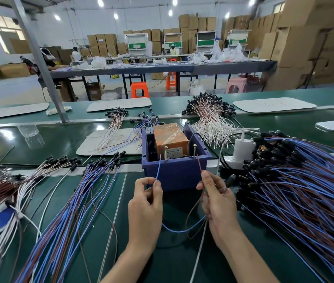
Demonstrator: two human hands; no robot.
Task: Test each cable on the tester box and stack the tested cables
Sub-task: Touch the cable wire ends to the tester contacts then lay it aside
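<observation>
A: What's the L hand [145, 203] got?
B: Pinches a thin blue wire end [158, 168]. R hand [217, 201] pinches the thin brown wire end [199, 166].
A: Tester?
B: Dark-blue plastic box [176, 174], just past both hands.

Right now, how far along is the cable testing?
Done, apparently: a fanned row of cables lies left of the tester box. In hand: the left hand pinches the blue lead, the right hand the brown lead, both tips near the two screws on the box rim; contact is unclear. Left: the large tangled pile on the right, likely untested.
</observation>
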